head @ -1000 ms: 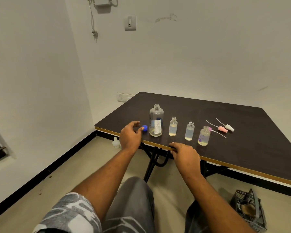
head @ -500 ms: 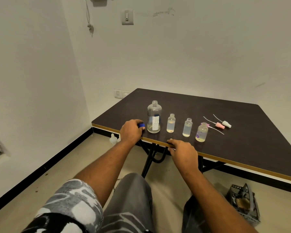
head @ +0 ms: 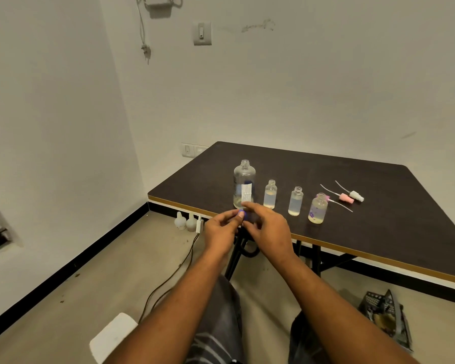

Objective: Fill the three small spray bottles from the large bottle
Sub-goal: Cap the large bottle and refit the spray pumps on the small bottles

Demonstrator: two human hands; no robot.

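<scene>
The large clear bottle (head: 244, 183) stands uncapped near the table's front edge, almost empty. To its right stand three small open bottles holding liquid: one (head: 270, 194), a second (head: 295, 201) and a third with a purple print (head: 318, 208). Pink (head: 346, 198) and white (head: 356, 195) spray heads lie further right. My left hand (head: 221, 229) pinches the small blue cap (head: 241, 214) just in front of the large bottle. My right hand (head: 268, 227) is beside it, fingertips reaching to the cap; whether it grips the cap is unclear.
The dark table (head: 378, 232) has a wooden front edge. On the floor sit small white bottles (head: 185, 221) by the wall, a cable (head: 168, 279), a white block (head: 113, 334) and a dark basket (head: 386, 316). My knees are below the table edge.
My left hand has lifted the blue cap off the table. My right hand left the table edge and moved left to meet the cap.
</scene>
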